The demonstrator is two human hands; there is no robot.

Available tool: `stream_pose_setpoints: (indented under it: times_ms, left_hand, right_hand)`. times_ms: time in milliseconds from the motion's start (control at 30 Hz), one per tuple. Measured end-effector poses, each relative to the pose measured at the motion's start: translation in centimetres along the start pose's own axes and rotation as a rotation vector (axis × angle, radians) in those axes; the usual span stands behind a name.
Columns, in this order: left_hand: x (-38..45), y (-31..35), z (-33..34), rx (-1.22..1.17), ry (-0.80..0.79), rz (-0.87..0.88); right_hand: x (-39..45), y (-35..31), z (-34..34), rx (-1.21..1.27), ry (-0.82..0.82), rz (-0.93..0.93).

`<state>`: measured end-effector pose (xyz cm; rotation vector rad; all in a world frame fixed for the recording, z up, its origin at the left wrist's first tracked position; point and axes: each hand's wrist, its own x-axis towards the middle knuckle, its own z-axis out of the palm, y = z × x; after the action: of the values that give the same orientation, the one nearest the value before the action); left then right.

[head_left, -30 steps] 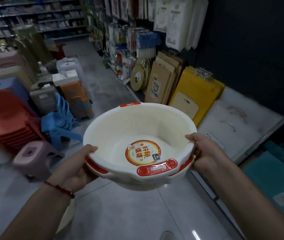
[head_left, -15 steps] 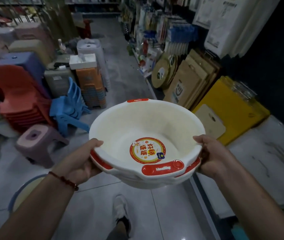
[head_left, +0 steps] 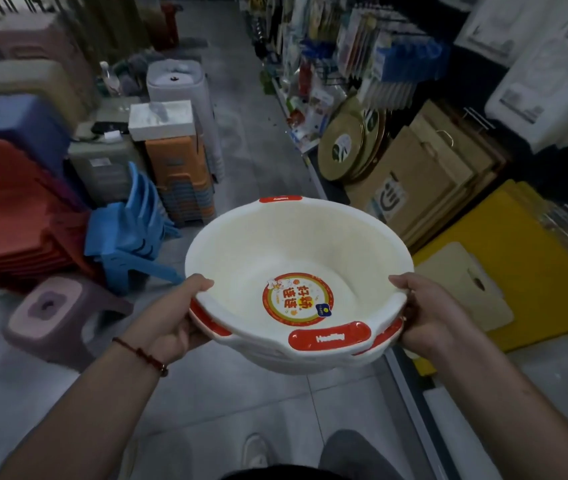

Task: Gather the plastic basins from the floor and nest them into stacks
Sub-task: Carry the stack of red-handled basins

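Observation:
A white plastic basin with red handle pads and a round red-and-yellow sticker in its bottom is held in the air over the aisle floor. Under it, the rims of other white basins nested into it show at the lower edge. My left hand grips the stack's left rim, thumb over the top. My right hand grips the right rim the same way.
Stacked plastic stools in red, blue, orange and a purple one crowd the left. Cutting boards and a yellow board lean along the right shelf. Grey tiled aisle floor runs ahead. My shoe shows below.
The view has swung left and tilted down along the aisle, bringing my legs into view. The basin stack has stayed gripped in both hands at about the same height.

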<state>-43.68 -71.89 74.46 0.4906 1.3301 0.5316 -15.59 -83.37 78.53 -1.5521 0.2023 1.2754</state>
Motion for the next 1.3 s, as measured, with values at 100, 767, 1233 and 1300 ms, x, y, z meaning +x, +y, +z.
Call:
stream_pose_setpoints:
  times_ms: [100, 767, 1233, 1300]
  left_hand:
    - [3.3, 3.3, 1.0, 0.006, -0.014, -0.036]
    - [27.0, 24.5, 18.3, -0.083, 0.146, -0.054]
    - [43.3, 40.9, 17.9, -0.252, 0.111, -0.133]
    - [45.7, 44.1, 18.1, -0.225, 0.094, -0.145]
  right_hand:
    - [2.6, -2.8, 2.3, 0.003, -0.022, 0.013]
    - [29.9, -29.7, 17.5, -0.158, -0.086, 0.198]
    - [43.6, -39.6, 36.8, -0.256, -0.075, 0.204]
    - [45.1, -40.9, 39.1, -0.223, -0.071, 0.207]
